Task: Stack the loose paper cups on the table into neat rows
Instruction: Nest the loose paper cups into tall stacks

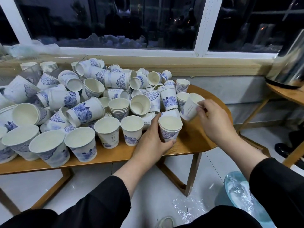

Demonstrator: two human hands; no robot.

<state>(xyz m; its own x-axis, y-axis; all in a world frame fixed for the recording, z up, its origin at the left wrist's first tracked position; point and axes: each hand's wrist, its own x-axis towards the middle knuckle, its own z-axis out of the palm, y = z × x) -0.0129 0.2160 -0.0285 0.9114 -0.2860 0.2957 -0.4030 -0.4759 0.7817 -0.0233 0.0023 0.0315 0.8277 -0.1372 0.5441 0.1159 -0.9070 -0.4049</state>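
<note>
A big heap of white paper cups with blue prints [92, 96] covers the wooden table [194, 142]. Along the front edge several cups stand upright in a row [79, 140]. My left hand [153, 142] grips a short stack of upright cups [169, 129] at the right end of that row. My right hand [213, 119] pinches the rim of a single tilted cup [190, 107], held just above and to the right of the stack. More upright cups [181, 85] stand behind it.
Stacks of cups [48, 65] stand at the back left by the window sill. A metal kettle [287, 69] sits on a second wooden table at the right. A bin lined with plastic [243, 193] and loose plastic wrap lie on the tiled floor.
</note>
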